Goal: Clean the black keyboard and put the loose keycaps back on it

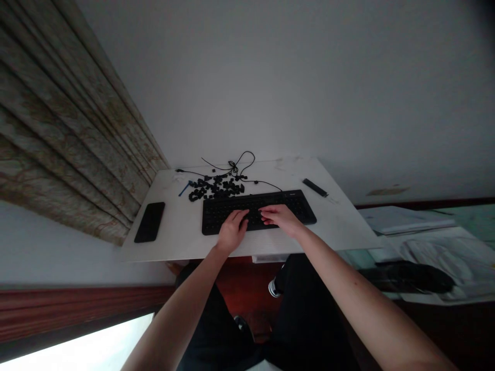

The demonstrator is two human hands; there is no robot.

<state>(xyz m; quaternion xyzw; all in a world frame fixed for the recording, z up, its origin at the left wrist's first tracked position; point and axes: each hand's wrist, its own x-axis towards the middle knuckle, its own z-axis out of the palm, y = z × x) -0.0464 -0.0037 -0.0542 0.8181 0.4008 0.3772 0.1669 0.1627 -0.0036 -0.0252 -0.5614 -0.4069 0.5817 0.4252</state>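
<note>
A black keyboard (214, 212) lies near the front edge of the white desk. My left hand (233, 229) rests over its lower middle, fingers stretched forward and thumb apart, with nothing seen in it. Just to its right, my right hand (281, 217) is over the keys with its fingers drawn together at the tips. Whether a small piece is between those fingertips is too dark and small to tell. Behind the keyboard's left half sits a heap of loose black keycaps (220, 188). Part of the key area is hidden beneath both hands.
A black phone (150, 222) lies at the desk's left. A thin blue tool (184, 189) is beside the keycaps, and a bundled black cable (233, 166) runs behind them. Right of the keyboard is a dark narrow object (315, 187). A patterned curtain (77, 123) hangs at left.
</note>
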